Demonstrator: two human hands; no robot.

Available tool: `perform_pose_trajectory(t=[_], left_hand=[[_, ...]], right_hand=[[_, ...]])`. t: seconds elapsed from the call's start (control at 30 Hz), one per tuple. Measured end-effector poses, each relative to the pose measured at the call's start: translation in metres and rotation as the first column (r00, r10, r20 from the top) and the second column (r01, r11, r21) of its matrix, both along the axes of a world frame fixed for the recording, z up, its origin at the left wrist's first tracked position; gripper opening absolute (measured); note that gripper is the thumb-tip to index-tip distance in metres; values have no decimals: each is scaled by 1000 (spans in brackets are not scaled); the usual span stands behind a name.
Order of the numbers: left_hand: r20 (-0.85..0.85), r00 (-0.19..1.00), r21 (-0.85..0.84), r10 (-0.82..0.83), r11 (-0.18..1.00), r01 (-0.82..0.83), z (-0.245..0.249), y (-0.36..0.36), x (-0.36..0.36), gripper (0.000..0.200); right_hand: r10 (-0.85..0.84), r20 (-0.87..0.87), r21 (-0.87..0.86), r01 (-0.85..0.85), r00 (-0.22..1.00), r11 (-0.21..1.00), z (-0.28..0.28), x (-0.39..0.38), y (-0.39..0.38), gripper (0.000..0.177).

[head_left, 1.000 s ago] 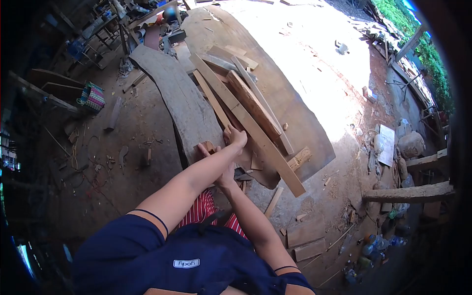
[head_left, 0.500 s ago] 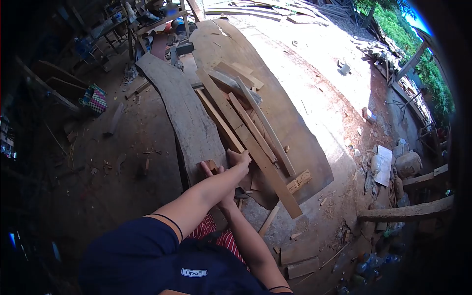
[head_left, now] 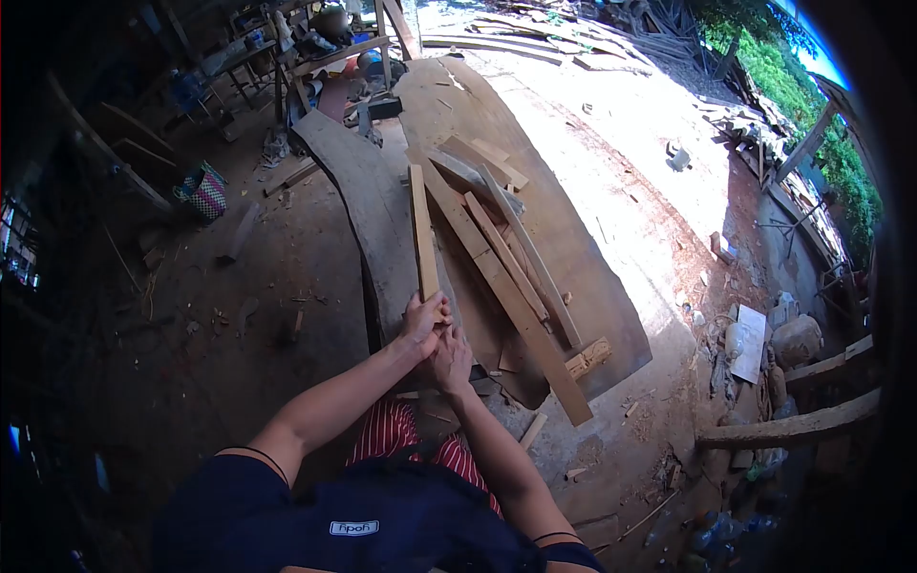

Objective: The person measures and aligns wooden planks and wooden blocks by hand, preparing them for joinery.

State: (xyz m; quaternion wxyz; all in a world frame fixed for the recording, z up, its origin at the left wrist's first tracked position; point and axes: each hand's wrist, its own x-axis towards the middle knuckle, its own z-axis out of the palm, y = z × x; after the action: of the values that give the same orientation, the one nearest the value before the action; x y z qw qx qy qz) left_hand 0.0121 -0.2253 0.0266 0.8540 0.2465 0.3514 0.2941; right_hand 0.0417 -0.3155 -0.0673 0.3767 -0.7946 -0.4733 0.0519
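The slat (head_left: 421,229) is up off the pile. It's a long thin strip of pale wood, near end in the person's grip and the rest pointing away toward the far side, over the wide grey plank (head_left: 361,205). The left hand (head_left: 421,321) is wrapped tight round the near end, fingers fully closed on it. The right hand (head_left: 452,360) sits just behind, pressed against the left one and curled up, but honestly I can't tell if it's actually got hold of the wood or is only cupping the other hand.

Right of the slat is a loose stack of boards (head_left: 511,286), lying criss-crossed on a big flat slab (head_left: 583,248) that's half in bright sun. At the near right edge of that slab is a short notched block (head_left: 586,358), with a few offcuts scattered on the dirt nearby.

Further out, there's a woven checkered basket (head_left: 204,190) on the ground to the left, a cluttered workbench (head_left: 315,53) at the far end, and a rough beam (head_left: 791,427) lying across on the near right, with a white sheet (head_left: 751,334) just past it.
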Motion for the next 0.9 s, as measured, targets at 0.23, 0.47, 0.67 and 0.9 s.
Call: perform_pose_trajectory(t=[0.23,0.47,0.67,0.9], left_hand=[[-412,740,868,532,477,141,-35,5,-71,51],[-727,406,683,554,523,510,-71,-19,-84,75],[-742,420,669,522,542,509,-74,-31,-76,79],[-776,422,630,469,608,483,-64,-30,-77,72]], right_hand=[[159,163,-278,-110,974,954,72,1,-7,80],[194,228,-293,-123,954,948,68,2,-7,90],[198,201,-316,-128,959,940,65,3,-5,86],[196,167,-349,-128,966,928,73,3,-5,85]])
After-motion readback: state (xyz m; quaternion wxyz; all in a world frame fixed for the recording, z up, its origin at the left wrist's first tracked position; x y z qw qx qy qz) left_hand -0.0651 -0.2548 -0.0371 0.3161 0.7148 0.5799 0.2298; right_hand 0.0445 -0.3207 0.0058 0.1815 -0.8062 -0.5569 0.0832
